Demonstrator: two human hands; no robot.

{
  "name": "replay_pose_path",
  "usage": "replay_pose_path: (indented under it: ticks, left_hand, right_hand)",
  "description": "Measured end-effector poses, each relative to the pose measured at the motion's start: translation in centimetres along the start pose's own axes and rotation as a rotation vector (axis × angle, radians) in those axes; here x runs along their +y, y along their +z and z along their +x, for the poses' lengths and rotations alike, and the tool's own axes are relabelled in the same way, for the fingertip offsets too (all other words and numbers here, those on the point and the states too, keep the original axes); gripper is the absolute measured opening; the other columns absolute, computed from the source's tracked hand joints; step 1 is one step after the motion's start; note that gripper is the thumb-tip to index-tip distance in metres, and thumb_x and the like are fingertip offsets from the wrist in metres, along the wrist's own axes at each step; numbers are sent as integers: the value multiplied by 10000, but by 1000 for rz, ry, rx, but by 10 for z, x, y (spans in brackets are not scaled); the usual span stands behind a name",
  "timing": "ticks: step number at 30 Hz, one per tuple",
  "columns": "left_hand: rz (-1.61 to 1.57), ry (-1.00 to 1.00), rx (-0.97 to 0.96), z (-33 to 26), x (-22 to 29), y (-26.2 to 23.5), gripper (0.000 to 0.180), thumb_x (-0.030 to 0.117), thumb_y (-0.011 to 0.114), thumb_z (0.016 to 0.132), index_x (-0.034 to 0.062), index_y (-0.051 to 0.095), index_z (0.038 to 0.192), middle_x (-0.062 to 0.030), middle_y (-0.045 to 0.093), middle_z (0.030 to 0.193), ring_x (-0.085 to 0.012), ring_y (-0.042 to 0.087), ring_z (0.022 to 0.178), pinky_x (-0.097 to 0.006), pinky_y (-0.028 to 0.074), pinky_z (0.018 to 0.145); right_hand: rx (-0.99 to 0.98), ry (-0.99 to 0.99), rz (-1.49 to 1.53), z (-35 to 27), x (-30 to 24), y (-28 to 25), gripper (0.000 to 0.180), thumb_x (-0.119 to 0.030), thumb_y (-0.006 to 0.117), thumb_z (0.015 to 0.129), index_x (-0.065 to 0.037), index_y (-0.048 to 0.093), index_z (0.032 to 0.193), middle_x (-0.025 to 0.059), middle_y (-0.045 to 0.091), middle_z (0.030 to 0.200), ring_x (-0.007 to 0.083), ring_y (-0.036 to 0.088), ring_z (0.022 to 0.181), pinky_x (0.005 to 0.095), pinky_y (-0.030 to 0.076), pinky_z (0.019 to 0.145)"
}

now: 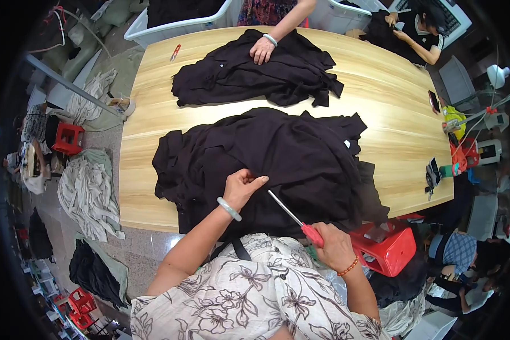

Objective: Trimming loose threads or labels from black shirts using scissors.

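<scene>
A heap of black garments (277,147) is spread across the near half of the table. My left hand (242,189) hovers over or rests on the near part of this cloth, fingers curled and thumb toward the right. Whatever its fingers pinch, if anything, is too small to see. In my right hand (333,247), near the table's front edge, is a red-handled tool (310,233) with a long slim metal shaft. The shaft slants up and left, its tip close to my left thumb. Whether the tip touches the cloth is unclear.
Across the table, another person's hand (262,50) lies on a second black garment pile (249,79). A small red tool (175,53) sits at the far left of the wooden table (144,124). A red stool (399,249) stands beside my right arm. White tubs (178,28) line the back.
</scene>
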State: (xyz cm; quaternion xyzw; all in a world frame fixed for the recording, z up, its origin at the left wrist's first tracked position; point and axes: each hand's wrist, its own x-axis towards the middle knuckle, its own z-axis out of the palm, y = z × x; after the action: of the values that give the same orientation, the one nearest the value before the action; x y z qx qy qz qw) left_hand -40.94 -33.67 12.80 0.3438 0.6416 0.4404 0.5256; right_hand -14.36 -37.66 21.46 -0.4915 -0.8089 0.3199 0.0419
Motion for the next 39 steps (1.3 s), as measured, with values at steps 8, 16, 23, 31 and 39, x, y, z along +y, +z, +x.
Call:
replay_pose_path:
  ticks: [8,16,23,31,39]
  left_hand:
    - [-133,4,80,1,-34,0,189,116,736,773,2,624,673,50,534,593,-21,424,535,-200,337,478]
    - [-370,3,64,4,-37,6,139,91,721,791,-5,648,721,36,576,639,-19,461,559,-187,361,494]
    - [-204,1,74,-1,-36,-9,265,139,717,810,35,571,615,82,468,587,-2,377,554,-187,297,480]
    - [-294,-200,-158,-52,-34,-24,152,143,691,842,4,636,871,21,628,785,-18,544,714,-165,445,662]
    - [-228,-53,72,-48,-45,-6,65,47,698,805,17,647,832,37,613,801,-21,520,681,-169,427,634]
  right_hand:
    - [-156,26,-135,11,-1,-18,211,-264,628,826,-97,544,923,157,590,647,359,599,624,454,461,570]
    - [-171,-67,-172,83,-31,-28,226,-286,594,848,-72,531,888,179,612,661,384,618,685,474,460,640]
    - [-358,-18,-192,25,-5,-36,233,-283,631,823,-98,556,942,163,597,671,367,602,662,461,460,603]
    - [-144,-27,-69,6,9,-23,210,-162,631,794,-98,558,979,131,578,767,324,584,731,416,464,632]
    - [-192,-85,-98,14,10,-23,211,-145,624,783,-94,558,977,131,583,765,324,586,735,417,467,638]
